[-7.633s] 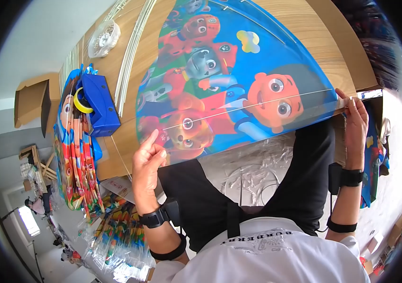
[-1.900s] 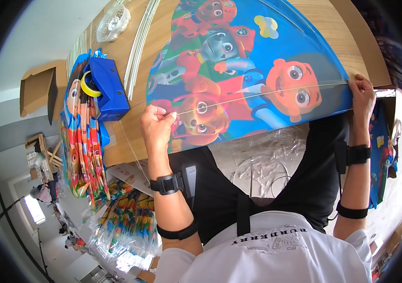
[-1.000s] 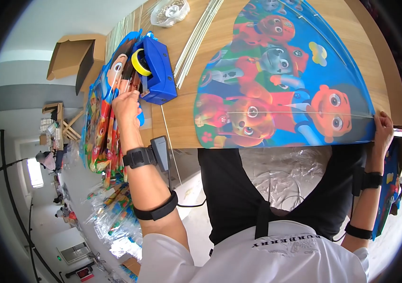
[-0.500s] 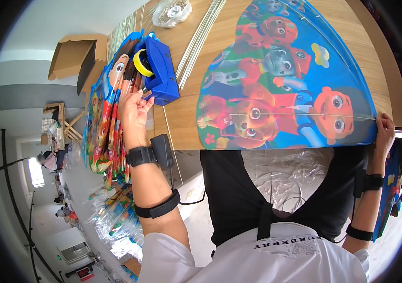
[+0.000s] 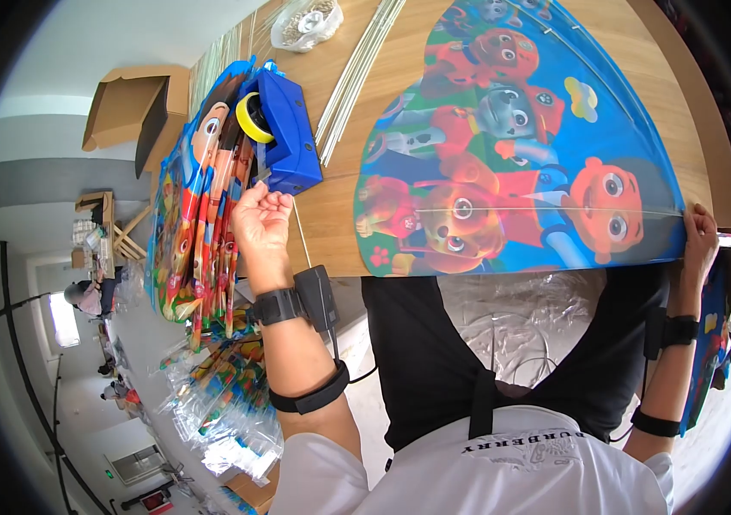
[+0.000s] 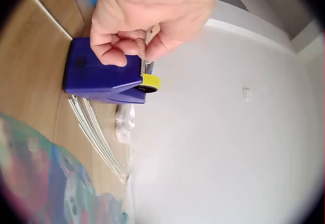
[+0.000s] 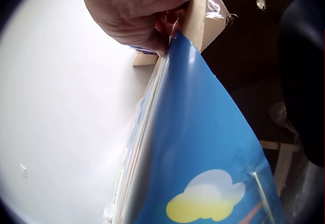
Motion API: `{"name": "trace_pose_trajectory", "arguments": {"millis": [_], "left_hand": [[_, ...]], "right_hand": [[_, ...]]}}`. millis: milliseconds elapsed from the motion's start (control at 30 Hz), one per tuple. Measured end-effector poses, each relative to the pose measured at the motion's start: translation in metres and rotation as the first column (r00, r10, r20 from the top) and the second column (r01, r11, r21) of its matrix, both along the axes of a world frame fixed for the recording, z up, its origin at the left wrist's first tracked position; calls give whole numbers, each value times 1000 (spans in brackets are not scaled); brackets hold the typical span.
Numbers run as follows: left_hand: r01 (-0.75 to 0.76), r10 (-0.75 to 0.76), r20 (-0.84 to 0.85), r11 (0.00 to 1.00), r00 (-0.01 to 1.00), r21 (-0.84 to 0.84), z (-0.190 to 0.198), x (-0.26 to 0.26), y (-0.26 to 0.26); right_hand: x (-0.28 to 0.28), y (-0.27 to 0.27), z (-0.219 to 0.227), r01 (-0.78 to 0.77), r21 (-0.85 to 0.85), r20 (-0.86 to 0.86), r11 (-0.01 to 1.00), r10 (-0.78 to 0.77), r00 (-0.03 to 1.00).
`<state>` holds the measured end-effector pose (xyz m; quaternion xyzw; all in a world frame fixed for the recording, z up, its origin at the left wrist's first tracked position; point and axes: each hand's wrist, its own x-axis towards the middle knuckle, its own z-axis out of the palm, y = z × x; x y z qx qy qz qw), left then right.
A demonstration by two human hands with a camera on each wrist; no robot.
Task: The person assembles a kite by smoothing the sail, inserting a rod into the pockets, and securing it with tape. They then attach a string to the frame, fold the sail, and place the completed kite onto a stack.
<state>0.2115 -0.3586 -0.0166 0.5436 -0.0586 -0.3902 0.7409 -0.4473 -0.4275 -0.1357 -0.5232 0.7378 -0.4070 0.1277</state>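
Observation:
A blue tape dispenser [image 5: 297, 154] with a yellow-cored roll of tape [image 5: 254, 118] stands at the left of the table. At its toothed front edge, my left hand [image 5: 262, 225] has thumb and forefinger pinched together on the tape's end; the strip itself barely shows. The left wrist view shows these fingertips [image 6: 151, 51] right by the cutter. A printed kite sheet [image 5: 503, 159] with cartoon dogs and a boy lies flat, a thin white rod [image 5: 537, 209] across it. My right hand [image 5: 700, 239] pinches the sheet's right corner and the rod's end there.
Folded printed kites [image 5: 202, 206] hang over the left table edge beside the dispenser. White rods [image 5: 361, 81] and a clear bowl of small parts [image 5: 307, 24] lie farther back. Cardboard [image 5: 713, 129] borders the table's right side. Plastic-wrapped packs [image 5: 219, 403] sit below left.
My left hand left the rod's inner end and went left to the tape dispenser. Lately it has drawn slightly back toward me from the cutter. The right hand stays on the kite's corner.

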Motion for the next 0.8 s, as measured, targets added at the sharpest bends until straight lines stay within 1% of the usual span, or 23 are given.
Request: {"name": "trace_pose_trajectory", "arguments": {"millis": [67, 100, 167, 200, 233, 267, 300, 333, 367, 400, 433, 467, 500, 533, 567, 600, 667, 800], "left_hand": [[72, -82, -226, 996, 971, -53, -3, -1, 3], [73, -82, -228, 996, 970, -49, -6, 2, 3], [189, -174, -463, 982, 869, -13, -14, 5, 2], [233, -182, -497, 971, 849, 44, -23, 1, 6], [274, -218, -360, 955, 907, 114, -26, -11, 7], [307, -266, -218, 934, 939, 184, -24, -30, 5], [399, -418, 62, 895, 906, 199, -24, -50, 6], [411, -427, 45, 889, 903, 203, -22, -64, 2], [576, -649, 259, 757, 715, 307, -19, -75, -5], [669, -798, 423, 596, 430, 444, -14, -86, -10], [701, -864, 361, 497, 350, 511, -3, -102, -17], [705, -866, 357, 494, 349, 508, -2, -109, -23], [717, -923, 353, 351, 156, 603, -2, -113, -31], [692, -944, 326, 206, -45, 692, -1, -116, -39], [607, -959, 256, 130, -125, 784, 1, -117, -46], [607, -958, 254, 126, -130, 785, 2, -119, -50], [488, -936, 218, 58, -277, 871, 1, -121, -56], [469, -918, 237, 65, -317, 881, -5, -119, -57]], "right_hand": [[8, 2, 8, 1, -14, -28, 1000, -1, 1000], [10, 2, 8, 2, -10, -29, 1000, -2, 1000], [13, 2, 12, 13, 10, -34, 1000, -13, 999], [16, 4, 15, 20, 17, -39, 1000, -19, 999], [24, 6, 21, 17, 23, -51, 1000, -16, 999], [25, 5, 24, 18, 25, -67, 1000, -16, 998], [21, 4, 21, -12, 1, -68, 1000, 12, 998], [21, 5, 22, -24, -14, -91, 1000, 23, 996], [22, 5, 23, -20, -12, -83, 1000, 19, 996], [23, 5, 23, -21, -12, -73, 1000, 20, 997], [25, 4, 24, -19, -9, -80, 1000, 18, 997], [26, 4, 25, -2, 3, -54, 1000, 3, 999], [26, 4, 25, 14, 13, -25, 1000, -13, 1000], [25, 4, 24, 17, 14, -25, 1000, -17, 1000], [24, 4, 23, 3, 2, -37, 1000, -3, 999], [23, 4, 22, -9, -9, -49, 1000, 8, 999], [25, 5, 24, -3, -6, -57, 1000, 3, 998], [29, 6, 28, -10, -12, -85, 1000, 9, 996]]}}
